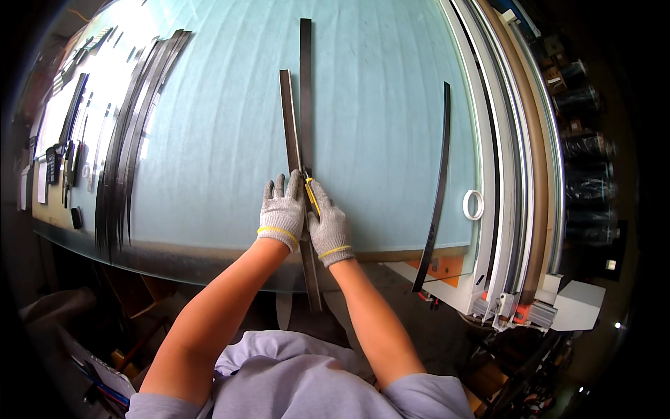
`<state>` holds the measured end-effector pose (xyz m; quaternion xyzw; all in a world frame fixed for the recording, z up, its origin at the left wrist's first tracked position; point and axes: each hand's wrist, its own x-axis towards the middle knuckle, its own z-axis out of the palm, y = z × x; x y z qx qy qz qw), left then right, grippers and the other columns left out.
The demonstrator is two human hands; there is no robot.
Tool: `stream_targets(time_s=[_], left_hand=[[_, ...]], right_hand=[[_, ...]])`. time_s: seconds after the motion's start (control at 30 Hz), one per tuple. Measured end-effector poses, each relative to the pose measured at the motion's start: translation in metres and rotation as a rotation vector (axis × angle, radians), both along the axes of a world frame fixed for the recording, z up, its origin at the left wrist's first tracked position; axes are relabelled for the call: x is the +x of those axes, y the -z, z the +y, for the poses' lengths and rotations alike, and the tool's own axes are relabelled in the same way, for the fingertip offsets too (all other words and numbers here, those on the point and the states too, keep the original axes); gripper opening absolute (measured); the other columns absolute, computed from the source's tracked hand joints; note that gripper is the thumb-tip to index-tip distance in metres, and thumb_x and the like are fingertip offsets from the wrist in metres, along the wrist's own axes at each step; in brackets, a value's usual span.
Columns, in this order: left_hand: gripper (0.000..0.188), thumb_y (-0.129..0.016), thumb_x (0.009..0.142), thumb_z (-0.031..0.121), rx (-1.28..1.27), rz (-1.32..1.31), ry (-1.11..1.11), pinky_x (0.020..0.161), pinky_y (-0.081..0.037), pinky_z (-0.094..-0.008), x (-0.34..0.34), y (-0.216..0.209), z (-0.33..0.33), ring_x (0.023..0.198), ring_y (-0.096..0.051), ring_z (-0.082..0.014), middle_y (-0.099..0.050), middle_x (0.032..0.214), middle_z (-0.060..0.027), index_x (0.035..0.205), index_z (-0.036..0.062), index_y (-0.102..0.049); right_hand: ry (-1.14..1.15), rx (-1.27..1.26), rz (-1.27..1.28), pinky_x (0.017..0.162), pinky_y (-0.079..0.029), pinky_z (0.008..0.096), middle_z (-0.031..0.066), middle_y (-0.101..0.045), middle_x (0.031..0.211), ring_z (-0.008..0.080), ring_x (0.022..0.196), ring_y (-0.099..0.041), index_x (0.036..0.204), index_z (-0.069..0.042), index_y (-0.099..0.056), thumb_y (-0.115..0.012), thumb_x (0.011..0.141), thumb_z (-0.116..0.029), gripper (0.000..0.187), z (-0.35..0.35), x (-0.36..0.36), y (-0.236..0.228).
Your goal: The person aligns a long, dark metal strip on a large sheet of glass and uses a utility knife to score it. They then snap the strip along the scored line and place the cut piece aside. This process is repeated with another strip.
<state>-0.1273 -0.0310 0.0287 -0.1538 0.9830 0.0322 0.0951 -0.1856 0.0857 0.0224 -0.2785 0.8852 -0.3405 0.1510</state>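
Note:
My left hand (283, 207), in a grey knit glove with a yellow cuff stripe, lies with fingers spread and pressed down beside a long dark strip with a pale edge (287, 115). My right hand (329, 229), gloved the same way, is closed around a yellow-and-black utility knife (313, 196). The knife's tip points away from me and meets the strip's edge near my left fingertips; the blade itself is too small to make out. Another black strip (306, 77) lies straight ahead, its near end by the knife. A dark length (311, 279) runs toward me past the table's edge.
The table has a pale blue-green glassy top (223, 126). Several long dark strips (132, 140) lie bundled at left, near a calculator (52, 165). At right are one curved black strip (440, 174) overhanging the edge, a white ring (474, 205) and a long rail assembly (513, 153).

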Motion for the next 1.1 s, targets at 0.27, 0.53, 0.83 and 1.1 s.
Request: stream_targets(time_s=[0.27, 0.53, 0.83, 1.1], left_hand=[[0.083, -0.071, 0.083, 0.035, 0.020, -0.104, 0.010, 0.119, -0.026, -0.0523, -0.004, -0.015, -0.001, 0.145, -0.034, -0.0384, -0.027, 0.162, -0.0140, 0.151, 0.0019, -0.037], [0.097, -0.081, 0.072, 0.038, 0.084, -0.129, 0.008, 0.120, -0.024, -0.0518, -0.005, -0.028, -0.001, 0.145, -0.032, -0.0390, -0.024, 0.163, -0.0161, 0.150, -0.0012, -0.038], [0.115, -0.088, 0.061, 0.048, 0.069, -0.189, 0.016, 0.120, -0.023, -0.0523, -0.006, -0.025, -0.001, 0.147, -0.028, -0.0384, -0.020, 0.164, -0.0151, 0.151, 0.0005, -0.035], [0.110, -0.089, 0.060, 0.040, 0.115, -0.103, 0.000, 0.120, -0.024, -0.0530, -0.004, -0.023, -0.002, 0.145, -0.032, -0.0407, -0.025, 0.162, -0.0162, 0.149, -0.0003, -0.039]], right_hand=[[-0.010, 0.060, -0.022, 0.080, -0.056, 0.0502, 0.0248, -0.065, 0.112, 0.0446, 0.094, -0.066, 0.150, -0.023, -0.042, -0.064, 0.086, -0.009, 0.069, 0.045, 0.047, -0.029], [-0.037, 0.210, -0.138, 0.073, -0.057, 0.0511, 0.0251, -0.065, 0.105, 0.0459, 0.085, -0.066, 0.148, -0.020, -0.044, -0.066, 0.086, -0.011, 0.067, 0.114, 0.105, -0.055], [0.004, 0.004, -0.137, 0.082, -0.057, 0.0445, 0.0238, -0.067, 0.113, 0.0421, 0.095, -0.067, 0.138, -0.012, -0.056, -0.065, 0.084, -0.003, 0.056, 0.134, 0.085, -0.083], [0.087, -0.225, 0.017, 0.084, -0.055, 0.0477, 0.0238, -0.066, 0.116, 0.0439, 0.099, -0.066, 0.147, -0.015, -0.046, -0.066, 0.082, 0.000, 0.069, 0.007, -0.018, -0.018]])
